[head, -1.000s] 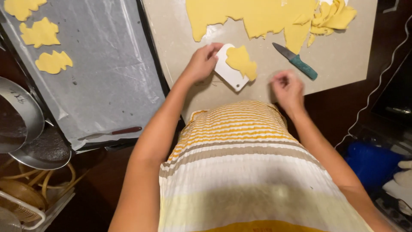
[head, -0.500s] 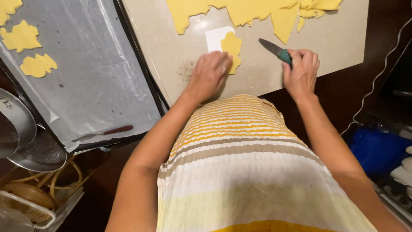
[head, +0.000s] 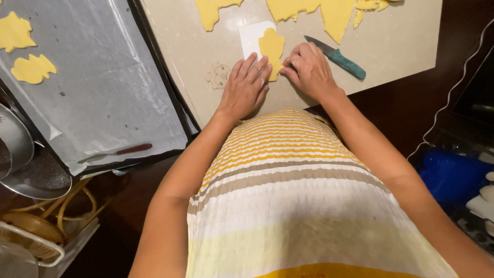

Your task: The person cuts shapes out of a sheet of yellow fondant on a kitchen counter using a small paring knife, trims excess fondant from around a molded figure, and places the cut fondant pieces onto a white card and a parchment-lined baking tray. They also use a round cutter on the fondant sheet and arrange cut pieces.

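A yellow cut-out dough shape [head: 271,47] lies on a white plastic scraper [head: 252,37] on the beige work board [head: 401,46]. My left hand [head: 246,85] rests flat on the board with its fingertips at the dough shape's lower left edge. My right hand [head: 307,69] touches the shape's lower right edge with curled fingers. A green-handled knife [head: 337,56] lies just right of my right hand, untouched. Rolled yellow dough with cut gaps [head: 314,10] spreads along the board's far edge.
To the left, a baking tray lined with parchment [head: 103,87] carries two cut dough shapes [head: 32,68] and a red-handled tool [head: 121,151] at its near edge. Metal bowls [head: 31,170] and a fan [head: 25,242] sit lower left. A blue container [head: 453,175] is at right.
My right hand left the knife and came to the dough shape. My left hand shifted from covering the scraper to its lower left. The view tilted, moving the board down.
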